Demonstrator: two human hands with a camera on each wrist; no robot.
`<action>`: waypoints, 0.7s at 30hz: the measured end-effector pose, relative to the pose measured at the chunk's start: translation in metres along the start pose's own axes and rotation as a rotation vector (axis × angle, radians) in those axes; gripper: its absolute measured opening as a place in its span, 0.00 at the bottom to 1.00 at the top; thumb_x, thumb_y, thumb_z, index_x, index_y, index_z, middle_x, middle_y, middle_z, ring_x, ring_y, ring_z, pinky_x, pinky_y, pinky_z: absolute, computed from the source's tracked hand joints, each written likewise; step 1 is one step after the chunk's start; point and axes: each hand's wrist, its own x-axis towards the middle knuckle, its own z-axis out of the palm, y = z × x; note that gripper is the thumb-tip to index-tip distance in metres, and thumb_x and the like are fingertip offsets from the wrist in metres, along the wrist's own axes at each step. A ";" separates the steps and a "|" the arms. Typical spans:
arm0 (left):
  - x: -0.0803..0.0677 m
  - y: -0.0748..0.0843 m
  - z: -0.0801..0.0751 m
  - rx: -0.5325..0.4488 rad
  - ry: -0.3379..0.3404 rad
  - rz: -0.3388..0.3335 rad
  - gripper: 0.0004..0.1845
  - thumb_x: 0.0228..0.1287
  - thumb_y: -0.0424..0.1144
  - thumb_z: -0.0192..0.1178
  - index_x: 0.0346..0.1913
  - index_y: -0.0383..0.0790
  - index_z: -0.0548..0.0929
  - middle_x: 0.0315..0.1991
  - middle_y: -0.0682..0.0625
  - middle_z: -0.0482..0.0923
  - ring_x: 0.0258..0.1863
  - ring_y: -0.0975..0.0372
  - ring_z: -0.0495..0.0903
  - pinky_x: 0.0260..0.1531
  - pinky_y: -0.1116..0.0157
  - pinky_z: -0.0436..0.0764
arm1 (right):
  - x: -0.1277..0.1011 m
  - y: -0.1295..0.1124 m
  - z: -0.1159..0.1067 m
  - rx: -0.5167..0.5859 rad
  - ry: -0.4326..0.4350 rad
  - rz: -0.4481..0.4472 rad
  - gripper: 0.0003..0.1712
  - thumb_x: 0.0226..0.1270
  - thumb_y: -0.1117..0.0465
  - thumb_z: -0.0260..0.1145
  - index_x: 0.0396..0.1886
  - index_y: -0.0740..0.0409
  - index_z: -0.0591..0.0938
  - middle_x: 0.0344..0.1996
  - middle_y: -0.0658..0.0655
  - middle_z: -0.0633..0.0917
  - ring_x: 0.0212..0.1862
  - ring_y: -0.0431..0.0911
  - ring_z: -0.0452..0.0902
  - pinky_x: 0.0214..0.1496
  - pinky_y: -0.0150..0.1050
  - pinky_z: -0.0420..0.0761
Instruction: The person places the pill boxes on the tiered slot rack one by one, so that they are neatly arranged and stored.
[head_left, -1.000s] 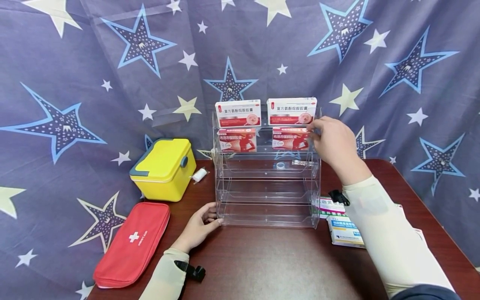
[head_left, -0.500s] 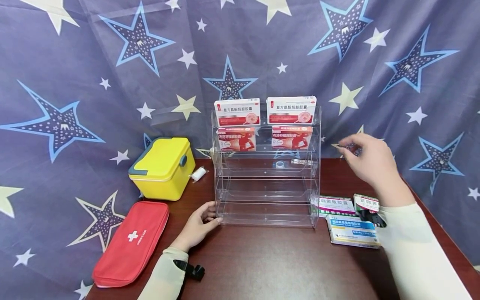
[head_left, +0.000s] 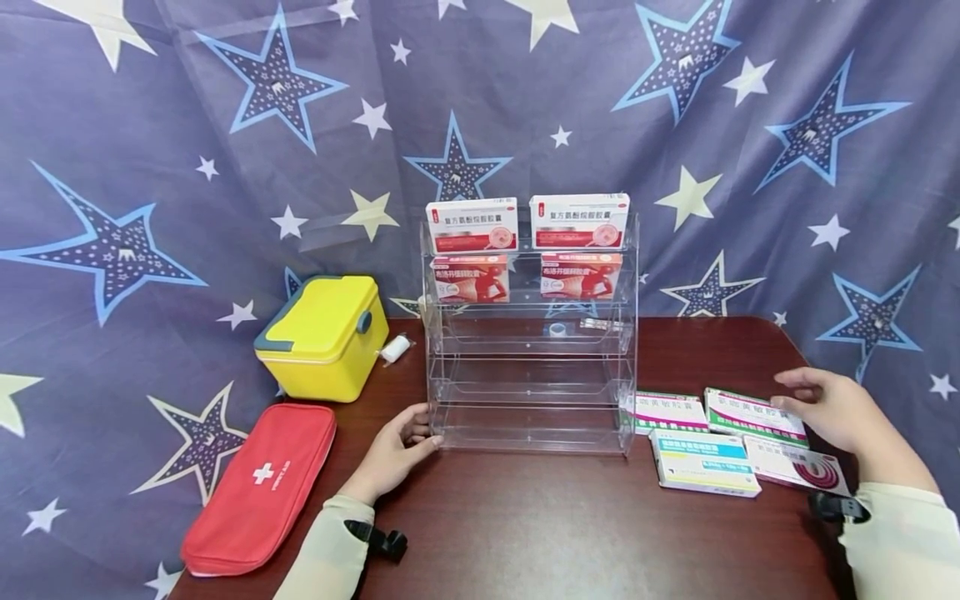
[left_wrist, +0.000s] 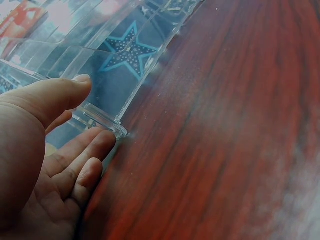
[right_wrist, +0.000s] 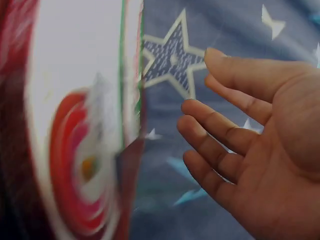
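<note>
A clear tiered display rack (head_left: pixel 528 437) stands on the table. My left hand (head_left: pixel 393 450) holds its lower left corner, thumb in front and fingers at the side; the left wrist view shows the hand (left_wrist: pixel 55 140) at the clear edge. Two white-and-red medicine boxes, left (head_left: pixel 472 225) and right (head_left: pixel 580 222), sit on the top tier. Below them are two red ones, left (head_left: pixel 471 279) and right (head_left: pixel 581 277). Over the right end of a green-and-white medicine box (head_left: pixel 756 417) hovers my right hand (head_left: pixel 847 417). In the right wrist view its fingers (right_wrist: pixel 215 132) are relaxed, with nothing in them.
Another green-and-white box (head_left: pixel 670 412), a blue-and-white box (head_left: pixel 707 463) and a white box with red rings (head_left: pixel 795 463) lie right of the rack. Left are a yellow case (head_left: pixel 322 337), a red first-aid pouch (head_left: pixel 261 492) and a small wrapped white roll (head_left: pixel 396 348).
My right hand has left the red box on the second tier and come down rightward to the boxes on the table. The left hand has stayed at the rack's corner.
</note>
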 end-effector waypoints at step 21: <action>0.000 -0.004 -0.002 -0.021 -0.018 0.020 0.29 0.67 0.35 0.73 0.69 0.40 0.77 0.52 0.41 0.84 0.49 0.51 0.83 0.52 0.63 0.81 | -0.010 0.050 0.008 -0.019 -0.186 0.044 0.41 0.69 0.51 0.75 0.68 0.77 0.72 0.56 0.85 0.76 0.52 0.74 0.77 0.49 0.69 0.78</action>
